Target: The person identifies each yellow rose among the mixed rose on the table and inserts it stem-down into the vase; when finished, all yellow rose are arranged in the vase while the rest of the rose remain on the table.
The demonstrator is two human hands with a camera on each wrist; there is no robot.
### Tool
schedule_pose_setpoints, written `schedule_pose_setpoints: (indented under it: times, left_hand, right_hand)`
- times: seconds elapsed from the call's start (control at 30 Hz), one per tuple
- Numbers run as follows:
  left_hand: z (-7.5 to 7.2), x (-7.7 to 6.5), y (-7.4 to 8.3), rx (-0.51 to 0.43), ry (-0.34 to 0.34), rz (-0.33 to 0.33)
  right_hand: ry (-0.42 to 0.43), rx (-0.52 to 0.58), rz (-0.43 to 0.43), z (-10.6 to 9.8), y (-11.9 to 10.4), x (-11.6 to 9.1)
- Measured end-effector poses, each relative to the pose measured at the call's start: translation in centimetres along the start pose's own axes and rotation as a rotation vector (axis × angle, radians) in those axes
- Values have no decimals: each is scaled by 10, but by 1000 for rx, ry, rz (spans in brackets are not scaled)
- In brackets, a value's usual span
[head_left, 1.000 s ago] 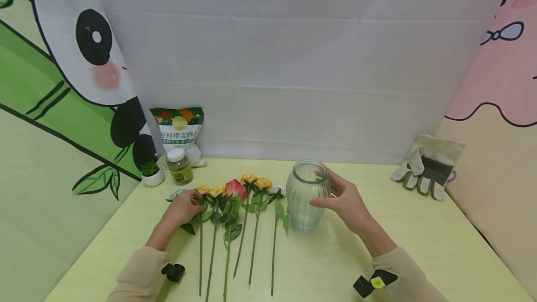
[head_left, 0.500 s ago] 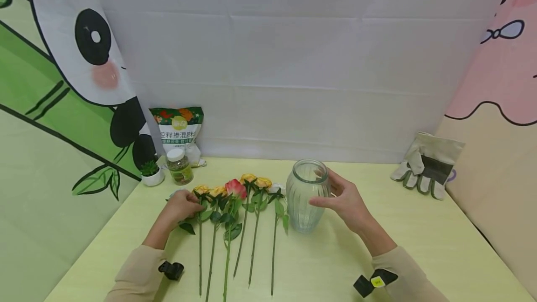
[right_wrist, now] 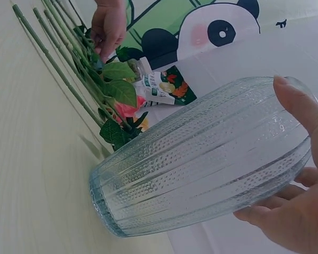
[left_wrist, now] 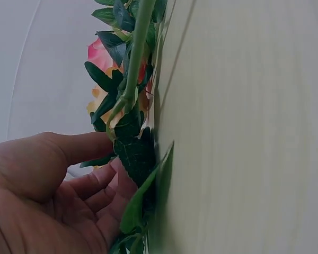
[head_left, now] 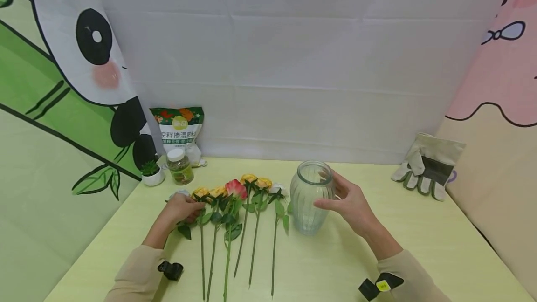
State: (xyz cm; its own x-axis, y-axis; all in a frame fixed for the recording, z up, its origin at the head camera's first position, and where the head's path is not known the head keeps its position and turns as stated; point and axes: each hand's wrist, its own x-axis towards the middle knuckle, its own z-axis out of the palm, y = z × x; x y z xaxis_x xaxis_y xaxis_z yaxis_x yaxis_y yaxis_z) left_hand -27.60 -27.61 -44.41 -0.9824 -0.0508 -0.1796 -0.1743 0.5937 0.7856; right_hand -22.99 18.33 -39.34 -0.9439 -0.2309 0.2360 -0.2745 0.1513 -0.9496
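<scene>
Long-stemmed roses lie side by side on the table, blooms pointing away. My left hand [head_left: 180, 209] pinches the leftmost yellow rose [head_left: 200, 193] just under its bloom; in the left wrist view the thumb meets its green stem [left_wrist: 140, 50] and leaves. A pale blue flower [head_left: 179, 193] is partly hidden behind that hand. A pink-red rose [head_left: 236, 189], more yellow roses [head_left: 263, 183] and a white rose [head_left: 278, 189] lie to the right. My right hand [head_left: 354, 206] grips a ribbed clear glass vase [head_left: 310, 213] round its upper side. Nothing stands in the vase.
A fertilizer bag [head_left: 180, 129], a lidded jar [head_left: 180, 169] and a small potted plant [head_left: 152, 174] stand at the back left. Work gloves [head_left: 428, 167] lean at the back right. A pale curtain [head_left: 293, 69] closes off the table's far side.
The vase and my right hand have shifted slightly right. My left hand has moved a little down and left on the yellow rose, whose stem end has swung slightly right.
</scene>
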Motion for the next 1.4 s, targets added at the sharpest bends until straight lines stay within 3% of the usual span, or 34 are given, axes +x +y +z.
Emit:
schedule_pose_setpoints:
  times: [0.27, 0.53, 0.73, 0.97, 1.23, 1.4]
  left_hand:
    - [-5, 2, -5, -5, -3, 9]
    - [-11, 2, -7, -163, -7, -56]
    - [-22, -1, -3, -190, -3, -49]
    - [-34, -2, -1, -419, -55, -36]
    - [-42, -6, 0, -530, -150, -18]
    - [-44, -7, 0, -572, -163, -31]
  right_hand:
    - [-10, 1, -2, 0, 0, 0]
    - [-8, -13, -1, -1, 2, -2]
    - [-10, -20, -12, -1, 2, -1]
    - [-13, -25, -15, -2, 3, 0]
    - [-17, -24, -14, -3, 0, -2]
    - [-24, -12, -13, -3, 1, -1]
